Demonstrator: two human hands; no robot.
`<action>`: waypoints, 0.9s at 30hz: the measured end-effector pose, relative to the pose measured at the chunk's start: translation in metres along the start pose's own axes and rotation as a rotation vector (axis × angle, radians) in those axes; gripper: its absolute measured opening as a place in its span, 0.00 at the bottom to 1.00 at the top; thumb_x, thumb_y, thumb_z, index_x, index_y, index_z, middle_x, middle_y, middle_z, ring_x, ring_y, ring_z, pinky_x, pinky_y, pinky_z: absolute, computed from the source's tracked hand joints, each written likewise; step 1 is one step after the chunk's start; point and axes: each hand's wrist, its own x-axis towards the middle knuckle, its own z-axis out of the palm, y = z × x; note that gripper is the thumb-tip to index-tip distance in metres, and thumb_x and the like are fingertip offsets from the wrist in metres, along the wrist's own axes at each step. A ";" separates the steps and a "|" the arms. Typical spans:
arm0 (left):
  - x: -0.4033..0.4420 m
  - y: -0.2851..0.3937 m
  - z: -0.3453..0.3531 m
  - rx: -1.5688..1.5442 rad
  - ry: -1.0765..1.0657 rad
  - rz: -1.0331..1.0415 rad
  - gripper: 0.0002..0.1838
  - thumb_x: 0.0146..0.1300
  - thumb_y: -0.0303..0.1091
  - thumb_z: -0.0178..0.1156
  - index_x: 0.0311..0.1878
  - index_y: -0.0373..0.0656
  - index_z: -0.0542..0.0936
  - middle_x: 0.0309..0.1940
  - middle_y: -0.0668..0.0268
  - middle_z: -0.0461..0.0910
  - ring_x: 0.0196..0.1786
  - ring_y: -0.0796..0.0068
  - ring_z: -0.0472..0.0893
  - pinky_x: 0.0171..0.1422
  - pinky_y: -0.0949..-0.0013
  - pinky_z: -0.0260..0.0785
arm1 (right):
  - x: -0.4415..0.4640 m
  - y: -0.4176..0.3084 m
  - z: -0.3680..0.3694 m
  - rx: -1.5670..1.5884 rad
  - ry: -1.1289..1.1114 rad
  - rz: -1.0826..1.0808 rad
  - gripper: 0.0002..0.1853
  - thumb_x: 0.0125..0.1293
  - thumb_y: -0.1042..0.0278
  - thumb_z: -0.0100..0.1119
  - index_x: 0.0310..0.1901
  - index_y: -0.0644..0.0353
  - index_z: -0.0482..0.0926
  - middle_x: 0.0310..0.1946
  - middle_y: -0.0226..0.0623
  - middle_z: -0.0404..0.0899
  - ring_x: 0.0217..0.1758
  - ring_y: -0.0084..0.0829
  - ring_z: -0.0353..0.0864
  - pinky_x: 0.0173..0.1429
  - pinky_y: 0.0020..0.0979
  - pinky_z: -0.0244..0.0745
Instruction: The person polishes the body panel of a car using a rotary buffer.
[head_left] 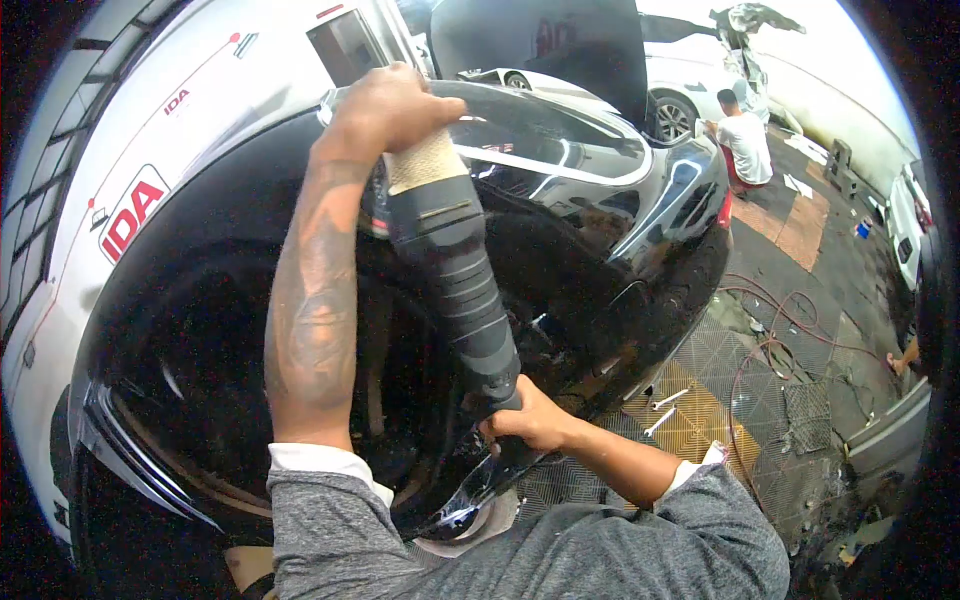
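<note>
A: What surface are we on?
B: I'm watching from afar: a glossy black car fills the middle, white wall left, tiled floor right!
A: Edges, room to move?
B: The car's body curves down to that floor, where wrenches lie; a person in a white shirt sits well beyond.
A: And the fingers?
B: Polisher slanting over the car, between both hands! Right hand wraps its tail end; left hand covers its head, thumb jutting, fingertips hidden, so I can't tell whether they pinch.
</note>
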 end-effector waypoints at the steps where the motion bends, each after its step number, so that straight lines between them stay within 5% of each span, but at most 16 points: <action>1: -0.001 -0.001 -0.002 -0.015 -0.022 -0.050 0.29 0.51 0.55 0.62 0.46 0.37 0.87 0.46 0.46 0.85 0.51 0.53 0.85 0.60 0.59 0.75 | 0.002 0.004 -0.002 -0.067 -0.010 -0.045 0.11 0.56 0.68 0.64 0.38 0.62 0.78 0.30 0.29 0.80 0.32 0.22 0.76 0.41 0.29 0.74; 14: 0.011 0.132 0.093 -0.110 -0.159 0.075 0.30 0.51 0.55 0.66 0.46 0.36 0.86 0.46 0.49 0.85 0.52 0.54 0.85 0.61 0.58 0.76 | -0.079 0.030 -0.086 0.139 0.106 0.043 0.16 0.49 0.67 0.62 0.40 0.65 0.78 0.29 0.36 0.81 0.31 0.31 0.82 0.36 0.34 0.77; 18: 0.012 0.168 0.111 -0.136 -0.257 0.139 0.28 0.52 0.53 0.65 0.47 0.38 0.86 0.47 0.50 0.85 0.53 0.56 0.85 0.60 0.58 0.76 | -0.095 0.045 -0.100 0.273 0.116 0.016 0.21 0.50 0.68 0.61 0.47 0.67 0.75 0.29 0.39 0.80 0.29 0.35 0.82 0.35 0.38 0.78; 22: 0.005 0.157 0.098 -0.096 -0.264 0.115 0.27 0.51 0.52 0.65 0.47 0.40 0.86 0.48 0.52 0.85 0.53 0.56 0.85 0.61 0.59 0.76 | -0.091 0.057 -0.093 0.237 0.089 0.039 0.23 0.52 0.68 0.60 0.51 0.67 0.73 0.29 0.40 0.80 0.28 0.35 0.81 0.35 0.38 0.78; 27: -0.010 0.097 0.050 -0.072 -0.135 0.007 0.29 0.51 0.52 0.66 0.48 0.35 0.85 0.47 0.47 0.85 0.52 0.54 0.85 0.60 0.57 0.77 | -0.050 0.039 -0.057 0.099 -0.001 0.012 0.14 0.53 0.67 0.60 0.41 0.63 0.77 0.30 0.36 0.80 0.31 0.29 0.80 0.37 0.34 0.76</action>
